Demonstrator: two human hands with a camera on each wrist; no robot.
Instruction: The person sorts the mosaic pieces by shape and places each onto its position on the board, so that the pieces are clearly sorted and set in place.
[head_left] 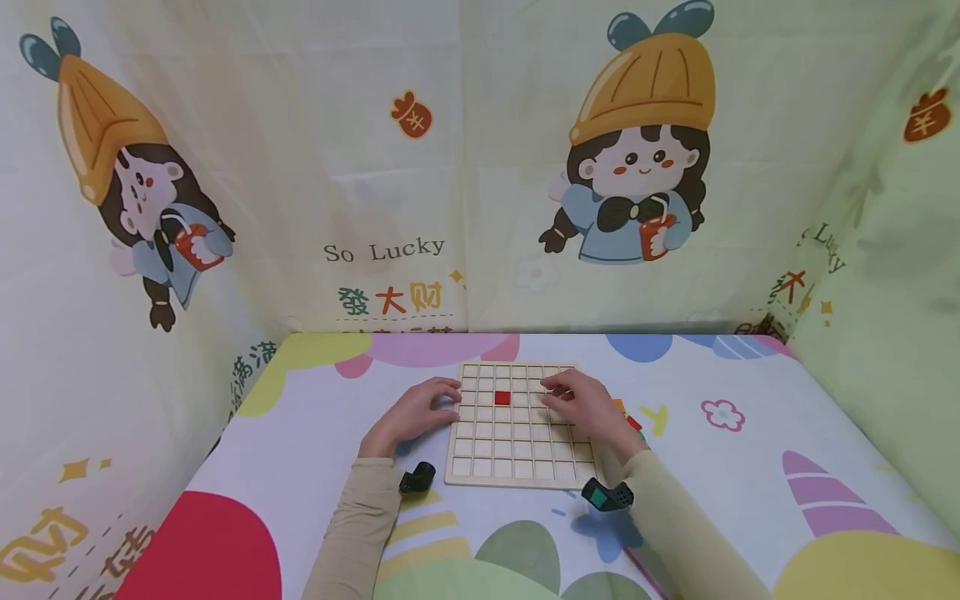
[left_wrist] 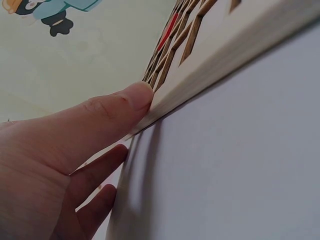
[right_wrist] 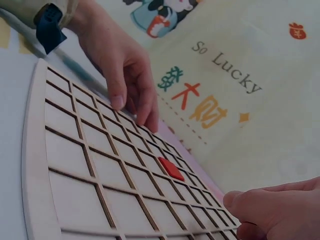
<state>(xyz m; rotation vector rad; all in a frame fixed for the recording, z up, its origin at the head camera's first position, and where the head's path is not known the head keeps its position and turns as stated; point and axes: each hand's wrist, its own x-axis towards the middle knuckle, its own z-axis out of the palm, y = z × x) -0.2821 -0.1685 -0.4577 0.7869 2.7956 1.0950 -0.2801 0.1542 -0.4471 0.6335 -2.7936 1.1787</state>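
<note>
A wooden grid board [head_left: 523, 482] lies on the table, with a red square tile [head_left: 502, 398] in one of its cells. My left hand [head_left: 416, 412] rests at the board's left edge. In the left wrist view its thumb [left_wrist: 137, 97] touches the board's side, while the other fingers extend farther along. Over the right part of the board is my right hand [head_left: 581, 400], its fingers loosely bent. A gap shows between its thumb and fingers in the head view, and no piece is visible there. The right wrist view shows this hand [right_wrist: 280, 210] beside the grid, with some fingertips cut off.
Small coloured pieces, among them an orange one [head_left: 618, 406] and a red one [head_left: 634, 423], lie right of the board, partly behind the right forearm. A patterned cloth [head_left: 720, 467] covers the table. Printed curtains [head_left: 495, 183] stand at the back and sides.
</note>
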